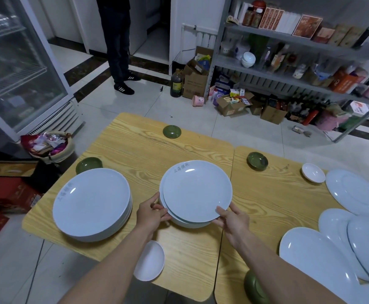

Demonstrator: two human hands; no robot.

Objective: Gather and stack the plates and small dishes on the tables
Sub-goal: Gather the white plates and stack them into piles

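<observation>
A tall left plate stack point(91, 205) stands on the wooden counter point(135, 150) beside my left forearm. A green dish point(89, 165) is tucked just behind it, and a far green dish point(172, 131) sits near the back edge. A small white dish point(150, 261) lies partly under my left arm at the near edge. On the right counter point(266, 194), loose plates point(317, 262) overlap one another. Between these, straight ahead of me, sits the centre pile point(190, 223). My left hand point(151, 212) grips its near-left rim, while my right hand point(231, 220) pinches the near-right rim of the top plate point(197, 190), which lies slightly askew on the pile.
</observation>
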